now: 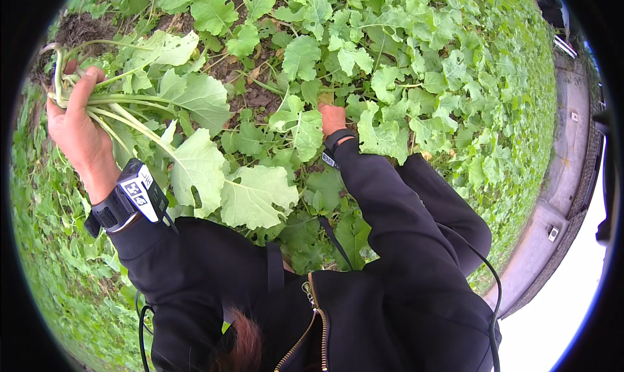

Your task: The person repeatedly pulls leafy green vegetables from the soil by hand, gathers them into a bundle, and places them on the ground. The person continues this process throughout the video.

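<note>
A bunch of uprooted leafy green plants [195, 99], with long pale stems and broad lobed leaves, some with holes, is gripped by my left hand [80, 123] near the stem bases. Dark soil clings around roots [83, 31] just beyond that hand. My right hand [333, 117] reaches down among the growing leaves in the middle of the view; its fingertips are hidden by foliage, so what they touch cannot be made out. A yellowish leaf [325, 98] lies right by its fingers.
Dense leafy plants [438, 79] spread all around, with bare brown soil [256, 96] showing between the hands. A concrete wall or kerb [546, 216] curves along the right. Black cables [497, 294] hang beside my sleeves, and my bent knee [448, 211] is at the right.
</note>
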A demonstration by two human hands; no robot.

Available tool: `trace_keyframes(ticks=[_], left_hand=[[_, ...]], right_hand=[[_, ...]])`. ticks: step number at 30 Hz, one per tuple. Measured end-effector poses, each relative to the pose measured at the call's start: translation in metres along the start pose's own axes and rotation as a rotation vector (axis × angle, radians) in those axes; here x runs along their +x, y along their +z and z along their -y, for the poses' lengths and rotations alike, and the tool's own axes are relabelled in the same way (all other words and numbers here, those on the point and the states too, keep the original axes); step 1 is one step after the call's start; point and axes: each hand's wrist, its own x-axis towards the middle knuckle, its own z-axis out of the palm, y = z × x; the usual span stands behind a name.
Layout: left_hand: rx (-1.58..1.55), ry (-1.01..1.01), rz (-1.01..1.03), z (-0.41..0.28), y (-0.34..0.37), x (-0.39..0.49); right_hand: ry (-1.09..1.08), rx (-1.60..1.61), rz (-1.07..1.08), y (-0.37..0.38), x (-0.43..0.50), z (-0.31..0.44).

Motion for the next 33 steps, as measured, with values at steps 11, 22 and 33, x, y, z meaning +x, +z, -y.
trace_keyframes(ticks=[11, 22, 33], left_hand=[[0.014, -0.046, 0.001, 0.001, -0.002, -0.002], [0.035, -0.056, 0.029, 0.003, -0.003, -0.002], [0.021, -0.028, 0.041, 0.000, 0.001, -0.005]], right_hand=[[0.046, -0.283, 0.484, -0.031, 0.019, 0.008], [0.028, -0.432, 0.522, -0.004, 0.019, 0.004], [-0.006, -0.492, 0.524, -0.014, 0.011, 0.012]])
